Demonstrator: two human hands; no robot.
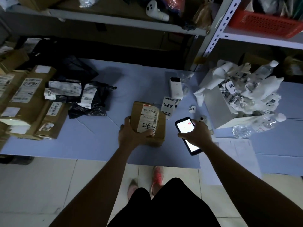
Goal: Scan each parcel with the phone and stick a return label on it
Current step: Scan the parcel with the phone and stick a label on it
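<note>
A small brown cardboard parcel [153, 118] with a white shipping label and black handwriting sits mid-table. My left hand [131, 133] grips its near left corner. My right hand [196, 132] holds a phone [186, 128] with a lit screen, just right of the parcel. A strip of white return labels [168, 106] lies behind the parcel, and a single loose label [192, 109] lies further right.
Stacked cardboard boxes [27, 102] and black poly-bag parcels [85, 97] fill the table's left. A white label printer [176, 88] stands at the back. A white bin [218, 108] of crumpled backing paper and plastic bottles [255, 125] sit at right. Shelving rises behind.
</note>
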